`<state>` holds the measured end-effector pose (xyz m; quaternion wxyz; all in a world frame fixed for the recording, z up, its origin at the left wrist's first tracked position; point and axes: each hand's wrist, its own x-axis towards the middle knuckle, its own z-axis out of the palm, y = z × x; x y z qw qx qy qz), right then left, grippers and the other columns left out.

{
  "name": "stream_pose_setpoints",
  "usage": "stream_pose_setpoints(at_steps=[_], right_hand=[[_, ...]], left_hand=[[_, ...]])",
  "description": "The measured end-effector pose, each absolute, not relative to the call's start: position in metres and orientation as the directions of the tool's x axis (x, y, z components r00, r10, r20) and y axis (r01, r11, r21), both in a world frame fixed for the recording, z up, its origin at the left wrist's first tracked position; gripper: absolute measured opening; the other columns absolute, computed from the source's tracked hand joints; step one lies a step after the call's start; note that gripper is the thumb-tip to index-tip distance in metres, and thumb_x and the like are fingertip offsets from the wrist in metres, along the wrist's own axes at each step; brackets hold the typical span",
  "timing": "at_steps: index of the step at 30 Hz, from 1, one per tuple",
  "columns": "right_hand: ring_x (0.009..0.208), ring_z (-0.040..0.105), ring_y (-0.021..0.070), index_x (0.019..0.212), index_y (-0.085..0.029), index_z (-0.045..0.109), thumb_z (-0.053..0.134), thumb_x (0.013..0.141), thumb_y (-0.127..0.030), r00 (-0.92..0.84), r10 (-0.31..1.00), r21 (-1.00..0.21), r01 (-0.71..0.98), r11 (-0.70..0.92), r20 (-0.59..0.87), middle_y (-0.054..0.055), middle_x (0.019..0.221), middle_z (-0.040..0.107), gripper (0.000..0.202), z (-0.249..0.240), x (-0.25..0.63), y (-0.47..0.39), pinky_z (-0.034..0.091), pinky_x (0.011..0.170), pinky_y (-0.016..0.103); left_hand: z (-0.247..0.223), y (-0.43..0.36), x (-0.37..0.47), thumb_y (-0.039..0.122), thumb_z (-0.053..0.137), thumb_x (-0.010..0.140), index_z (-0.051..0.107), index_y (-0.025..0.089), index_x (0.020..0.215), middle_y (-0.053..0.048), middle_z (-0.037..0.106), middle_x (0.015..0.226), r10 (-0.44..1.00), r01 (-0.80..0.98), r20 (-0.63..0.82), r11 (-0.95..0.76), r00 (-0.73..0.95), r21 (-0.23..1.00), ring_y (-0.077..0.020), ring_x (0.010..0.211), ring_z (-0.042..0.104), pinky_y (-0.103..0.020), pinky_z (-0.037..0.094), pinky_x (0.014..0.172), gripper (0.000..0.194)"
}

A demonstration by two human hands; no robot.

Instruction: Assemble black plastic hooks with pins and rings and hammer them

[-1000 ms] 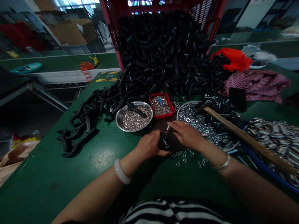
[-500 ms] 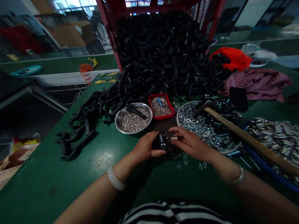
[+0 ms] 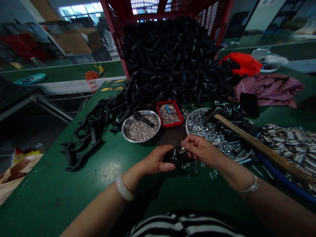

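In front of the red tray (image 3: 173, 125), a black part (image 3: 175, 156) is gripped by the fingers of the left hand (image 3: 156, 160), above the counter (image 3: 113, 184). A spring (image 3: 182, 150) is pinched by the fingers of the right hand (image 3: 201, 152) at the part's right; whether it is inserted cannot be told. Left of the tray, a bowl (image 3: 125, 129) is set; right of it, nuts and bolts (image 3: 201, 122) are crossed by a hammer (image 3: 247, 135).

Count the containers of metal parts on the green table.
4: a steel bowl, leftmost; a red tray beside it; a pale-rimmed tray partly under the hammer; a blue-rimmed container at the right. The black parts may hide more.
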<state>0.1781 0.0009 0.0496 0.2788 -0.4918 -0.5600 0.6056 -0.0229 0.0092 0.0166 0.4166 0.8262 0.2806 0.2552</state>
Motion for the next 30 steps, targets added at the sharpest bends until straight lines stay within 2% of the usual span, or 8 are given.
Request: stream_pose_setpoints(at_steps=[4,8,10,13,18,23,27,30], right_hand=[[0.04,0.039,0.0052,0.078,-0.018,0.049,0.053,0.078,-0.046,-0.364,0.881,-0.936,0.288,-0.202,-0.303,-0.007,0.05,0.048,0.028,0.043,0.183,0.004,0.025,0.038,0.018],[0.059,0.054,0.011,0.078,-0.018,0.053,0.049,0.082,-0.041,-0.236,0.97,-0.86,0.483,0.165,0.054,0.0,0.066,0.058,0.024,0.027,0.185,0.007,0.04,0.053,0.023],[0.069,0.058,0.0137,0.082,-0.018,0.055,0.048,0.083,-0.037,-0.207,0.961,-0.73,0.626,0.275,0.184,0.002,0.075,0.061,0.02,0.017,0.183,0.009,0.042,0.061,0.026],[0.075,0.059,0.0173,0.085,-0.017,0.056,0.046,0.085,-0.031,-0.239,0.957,-0.47,0.834,0.289,0.164,0.005,0.079,0.063,0.017,0.005,0.18,0.014,0.043,0.066,0.029],[0.091,0.055,0.0243,0.083,-0.018,0.06,0.044,0.085,-0.029,-0.271,0.95,-0.062,0.957,0.283,0.154,0.01,0.092,0.061,0.02,0.01,0.179,0.013,0.044,0.067,0.032],[0.098,0.053,0.0204,0.097,-0.019,0.06,0.046,0.083,-0.025,-0.398,0.9,-0.212,0.878,0.43,0.18,0.008,0.105,0.059,0.02,0.017,0.192,-0.005,0.045,0.079,0.033],[0.097,0.054,0.0198,0.095,-0.019,0.061,0.045,0.083,-0.025,-0.414,0.884,-0.245,0.854,0.46,0.217,0.008,0.104,0.06,0.021,0.015,0.212,-0.02,0.046,0.08,0.035],[0.098,0.054,0.0235,0.095,-0.018,0.063,0.044,0.083,-0.03,-0.314,0.911,-0.13,0.925,0.356,0.267,0.01,0.105,0.059,0.025,0.021,0.238,-0.02,0.046,0.08,0.038]], left_hand=[[0.014,0.009,-0.024,0.075,0.034,0.069,0.054,0.012,0.087,-0.004,0.052,0.074,0.663,0.274,0.177,-0.517,0.728,0.811,-0.0142,0.065,0.048,-0.025,0.038,0.058,0.068],[0.013,0.02,-0.022,0.073,0.037,0.07,0.056,0.014,0.096,-0.005,0.057,0.081,0.681,0.465,0.08,-0.575,0.728,0.673,-0.0169,0.071,0.052,-0.027,0.041,0.062,0.067],[0.013,0.028,-0.017,0.07,0.047,0.067,0.056,0.016,0.102,-0.007,0.058,0.091,0.729,0.637,0.027,-0.615,0.684,0.465,-0.0205,0.081,0.054,-0.03,0.042,0.069,0.065],[0.009,0.034,-0.008,0.068,0.054,0.063,0.056,0.019,0.109,-0.01,0.054,0.111,0.782,0.766,0.056,-0.62,0.621,0.168,-0.0264,0.097,0.049,-0.036,0.04,0.079,0.067],[-0.008,0.029,-0.002,0.072,0.048,0.064,0.046,0.023,0.125,-0.009,0.049,0.124,0.822,0.817,0.125,-0.568,0.556,0.1,-0.028,0.105,0.044,-0.04,0.037,0.086,0.079],[-0.006,0.028,-0.009,0.077,0.047,0.057,0.04,0.014,0.13,-0.013,0.049,0.126,0.812,0.789,0.157,-0.583,0.562,0.194,-0.0283,0.111,0.044,-0.039,0.037,0.092,0.096],[0.019,0.06,-0.007,0.048,0.033,0.088,0.054,0.021,0.115,-0.007,0.058,0.113,0.881,0.856,0.229,-0.462,0.414,0.233,-0.0198,0.1,0.053,-0.032,0.043,0.084,0.043],[0.035,0.106,0.005,0.03,0.039,0.088,0.06,0.02,0.107,-0.01,0.061,0.107,0.937,0.939,0.153,-0.331,0.315,0.091,-0.025,0.098,0.055,-0.037,0.045,0.079,0.031]])
